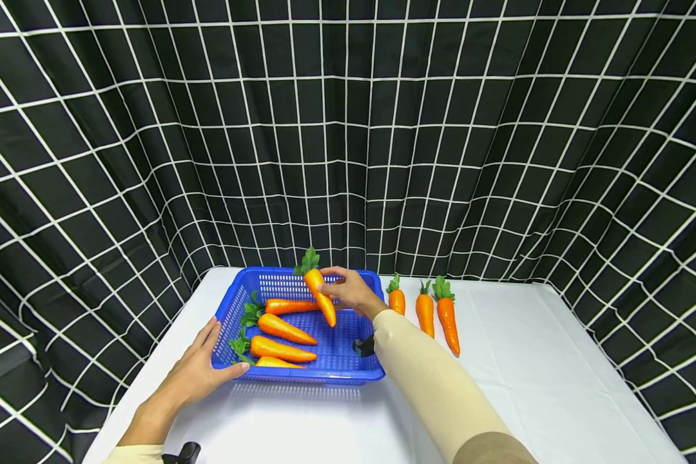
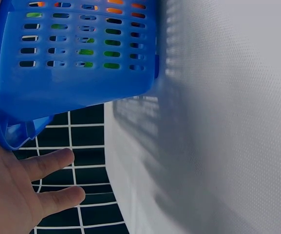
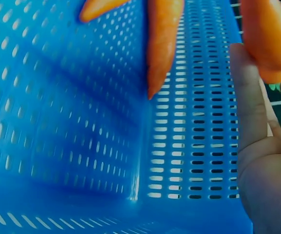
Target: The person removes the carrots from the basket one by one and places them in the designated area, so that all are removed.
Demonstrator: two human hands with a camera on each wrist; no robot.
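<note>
My right hand (image 1: 352,291) pinches an orange carrot (image 1: 319,291) with a leafy green top, holding it tilted over the back of a blue plastic basket (image 1: 348,375). Its tip points down toward the basket floor. In the right wrist view, thumb and fingers close around the held carrot (image 3: 267,36). Inside the basket several carrots (image 1: 281,348) lie side by side, leaves toward the left. My left hand (image 1: 191,377) rests at the basket's front left corner, thumb along the front rim, fingers extended. The left wrist view shows two straight fingers spread below the basket wall (image 2: 77,83).
Three more carrots (image 1: 448,322) lie in a row on the white table (image 1: 528,367), just right of the basket. My right forearm (image 1: 435,380) crosses over the basket's right edge. A black curtain (image 1: 417,167) with white grid lines surrounds the table's back and sides.
</note>
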